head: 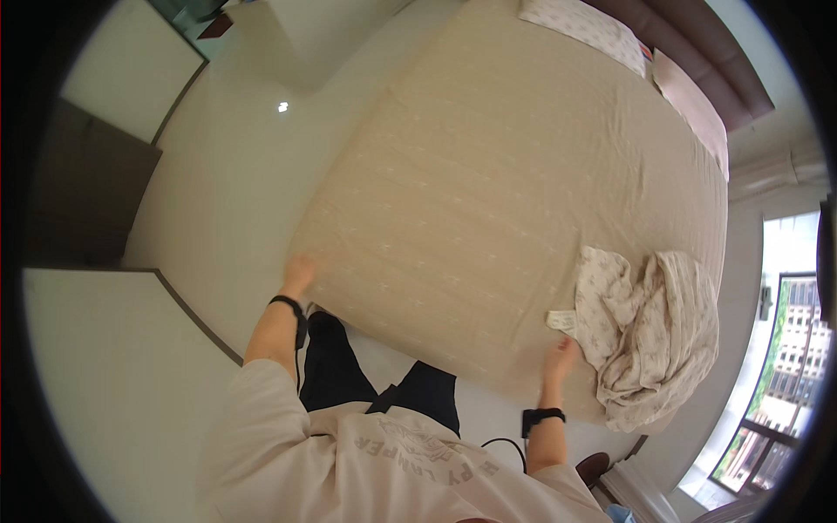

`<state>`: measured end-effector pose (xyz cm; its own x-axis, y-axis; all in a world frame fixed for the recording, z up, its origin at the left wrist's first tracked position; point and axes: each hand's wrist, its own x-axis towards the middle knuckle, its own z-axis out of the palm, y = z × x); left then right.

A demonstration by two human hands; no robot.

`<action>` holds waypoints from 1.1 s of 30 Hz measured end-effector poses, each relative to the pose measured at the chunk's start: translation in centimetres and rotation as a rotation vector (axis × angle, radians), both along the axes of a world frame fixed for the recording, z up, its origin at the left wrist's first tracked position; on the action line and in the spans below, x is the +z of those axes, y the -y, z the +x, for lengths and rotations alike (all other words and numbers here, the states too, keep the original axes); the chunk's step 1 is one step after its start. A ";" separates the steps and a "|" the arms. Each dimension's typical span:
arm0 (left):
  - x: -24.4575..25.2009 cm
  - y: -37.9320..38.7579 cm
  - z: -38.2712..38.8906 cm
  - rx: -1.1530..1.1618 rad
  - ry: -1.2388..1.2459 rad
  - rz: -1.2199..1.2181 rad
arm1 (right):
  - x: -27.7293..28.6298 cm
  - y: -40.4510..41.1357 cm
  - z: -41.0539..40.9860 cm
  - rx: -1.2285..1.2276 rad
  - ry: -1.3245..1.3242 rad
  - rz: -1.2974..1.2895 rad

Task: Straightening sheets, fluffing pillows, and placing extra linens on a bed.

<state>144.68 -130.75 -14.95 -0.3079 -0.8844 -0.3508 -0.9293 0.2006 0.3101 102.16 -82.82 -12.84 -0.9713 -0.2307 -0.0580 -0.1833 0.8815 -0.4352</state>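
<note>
A beige patterned sheet [444, 216] covers the mattress in front of me. My left hand [301, 271] is at the sheet's near left corner, blurred, so its hold on the fabric cannot be made out. Over the bed's near edge at the right is my right hand [561, 356], close to a pale label [561, 320] and the edge of a bunched, floral-print cloth [654, 346]. Its fingers look bent, and whether they touch the cloth is unclear. The bunched cloth lies heaped on the near right part of the bed. Both wrists wear black straps.
A floral pillow [588, 33] and a pink pillow [690, 104] lie by the brown padded headboard [706, 59]. Pale floor [216, 176] runs along the bed's left side, with white-topped furniture [118, 366] farther left. A window [778, 366] is at the right.
</note>
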 end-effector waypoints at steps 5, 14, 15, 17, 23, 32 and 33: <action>-1.6 2.1 21.0 0.054 0.120 0.124 | -2.3 21.2 17.6 0.454 0.356 -0.187; -0.1 10.4 35.5 0.389 -0.119 0.616 | -6.1 43.6 36.8 0.231 0.621 -0.043; 1.8 12.5 36.0 0.528 -0.140 0.687 | -5.6 45.3 38.4 0.266 0.702 -0.052; 2.7 16.9 36.5 0.490 -0.154 0.686 | -5.6 47.2 39.9 0.297 0.759 -0.048; 1.3 29.4 25.3 0.265 -0.219 0.671 | -9.2 48.0 40.2 0.164 0.677 0.117; -2.2 44.1 5.1 -0.406 -0.134 0.769 | -8.3 49.1 39.9 0.169 0.743 0.327; -2.7 46.3 2.9 -0.518 -0.038 0.721 | -7.7 49.7 39.7 0.080 0.798 0.367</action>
